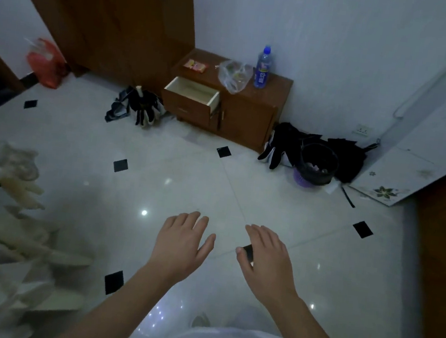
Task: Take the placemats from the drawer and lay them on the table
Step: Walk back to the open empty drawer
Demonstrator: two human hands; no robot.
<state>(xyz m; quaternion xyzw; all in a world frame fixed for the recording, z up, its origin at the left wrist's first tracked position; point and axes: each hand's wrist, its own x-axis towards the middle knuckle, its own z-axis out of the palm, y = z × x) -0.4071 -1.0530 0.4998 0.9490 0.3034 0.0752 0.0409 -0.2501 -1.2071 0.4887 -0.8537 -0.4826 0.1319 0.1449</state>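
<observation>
Floor (188,170): glossy white tile with small black diamond insets, showing spot reflections of light. Walls (345,29): plain white. Well beyond the left hand (183,244), a low brown wooden cabinet (248,115) stands against the wall, with a tall dark wooden panel (108,14) just beside it. A wall socket (363,129) sits far beyond the right hand (266,261). Lighting is dim.

Glossy white floor (161,161) with small black insets, one just beside the right fingers (260,233). Far beyond both sets of fingertips a cabinet (245,115) stands on it, its drawer (194,92) open. Beyond the left fingers (192,218), a dark bundle (139,108) lies left of the cabinet, with a red bag (46,63) further left. Beyond the right fingers stands a black bin (318,163).
</observation>
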